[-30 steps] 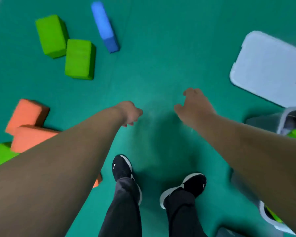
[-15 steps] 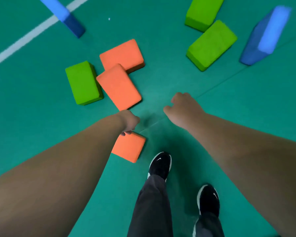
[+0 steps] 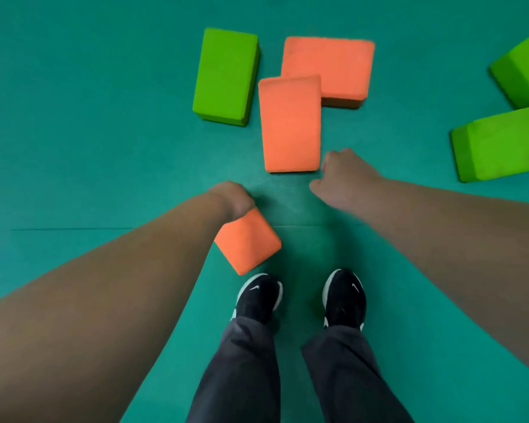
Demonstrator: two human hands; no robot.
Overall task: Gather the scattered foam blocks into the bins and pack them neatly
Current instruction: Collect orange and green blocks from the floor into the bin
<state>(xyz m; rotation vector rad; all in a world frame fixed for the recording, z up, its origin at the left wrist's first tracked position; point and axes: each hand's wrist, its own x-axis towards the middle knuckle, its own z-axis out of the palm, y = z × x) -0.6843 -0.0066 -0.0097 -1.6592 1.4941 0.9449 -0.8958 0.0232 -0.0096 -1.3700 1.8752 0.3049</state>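
Several foam blocks lie on the green floor. A small-looking orange block (image 3: 248, 241) lies just ahead of my left shoe, and my left hand (image 3: 233, 197) hangs over its far corner with fingers loosely curled downward; no grip shows. A long orange block (image 3: 290, 123) lies ahead, its near right corner close to my right hand (image 3: 342, 177), which is loosely curled and holds nothing. Behind it lies another orange block (image 3: 333, 64), with a green block (image 3: 225, 76) to its left. No bin is in view.
Two more green blocks lie at the right edge, one near (image 3: 501, 141) and one farther (image 3: 522, 74). My black shoes (image 3: 344, 297) stand side by side just behind the nearest orange block. A seam in the floor mat (image 3: 74, 229) runs across on the left.
My view has turned left and closed in on the orange and green cluster; the bin, grey lid and blue blocks have left view. Both hands stay stretched forward, holding nothing.
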